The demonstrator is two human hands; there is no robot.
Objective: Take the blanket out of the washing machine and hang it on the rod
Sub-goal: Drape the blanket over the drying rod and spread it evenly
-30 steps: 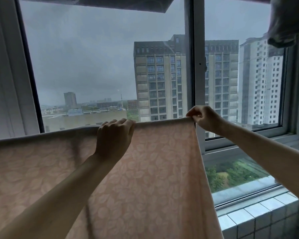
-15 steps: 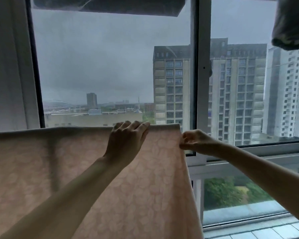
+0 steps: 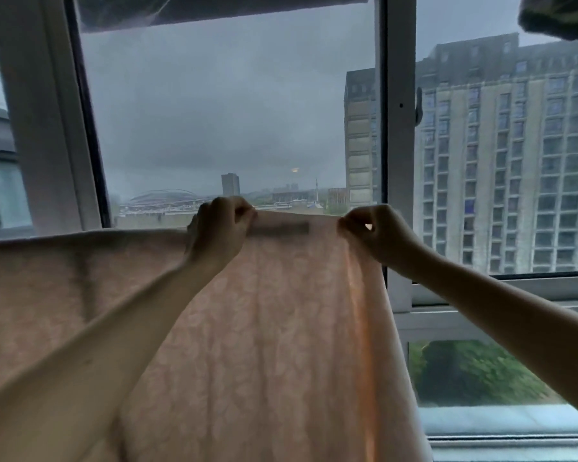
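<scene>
At mid-frame, the left hand (image 3: 219, 228) has its fingers curled over the top edge of the blanket (image 3: 264, 328), gripping the fold from above, while the right hand (image 3: 372, 233) pinches the same edge between thumb and fingertips at its right end, beside the cloth's vertical right border. Both hands sit at about the same height, near each other, with a short taut span of edge between them.

From the fingers the blanket drops straight down and fills the lower left and centre of the frame; its top edge runs on leftward, nearly level, to the left border. That long axis lies left to right, and a darker band just under the edge between the hands may be the rod showing through, though I cannot tell for certain. The hanging looks mostly done; what seems left is squaring the right end, and the right hand is the nearer to that corner.

Beyond the cloth stands a white window frame (image 3: 394, 161), its upright right of centre, with grey sky and tall apartment blocks (image 3: 508, 145) outside. Some dark bundled fabric (image 3: 561, 15) hangs at the upper right corner.
</scene>
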